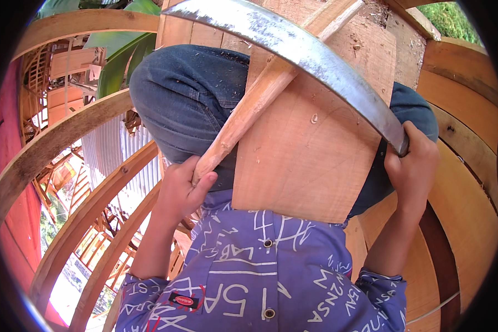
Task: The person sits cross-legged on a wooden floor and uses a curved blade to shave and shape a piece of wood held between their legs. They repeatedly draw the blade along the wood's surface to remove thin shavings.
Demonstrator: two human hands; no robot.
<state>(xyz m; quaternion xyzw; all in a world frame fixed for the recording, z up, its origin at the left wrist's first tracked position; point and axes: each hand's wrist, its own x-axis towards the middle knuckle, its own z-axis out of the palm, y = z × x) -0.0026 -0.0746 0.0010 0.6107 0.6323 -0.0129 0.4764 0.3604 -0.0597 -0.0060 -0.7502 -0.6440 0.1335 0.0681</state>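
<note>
A wooden stick [249, 112] slants up and to the right from my left hand [181, 185], which is closed around its near end. My right hand [416, 160] grips the dark end of a long curved machete [315, 52] at the right. Its worn, shiny blade arcs over the stick toward the upper left, hiding a short part of it. Whether the edge touches the wood I cannot tell. Beyond the blade the stick shows a paler face. Beneath both, a flat wooden board [304, 160] rests across my lap between my knees.
Small shavings [314, 118] lie on the board, with more wood debris [373, 14] at its far end. Curved wooden slats [77, 119] rise on the left, with corrugated metal sheeting [108, 149] and green leaves [124, 58] beyond. Wooden planks [465, 221] line the right side.
</note>
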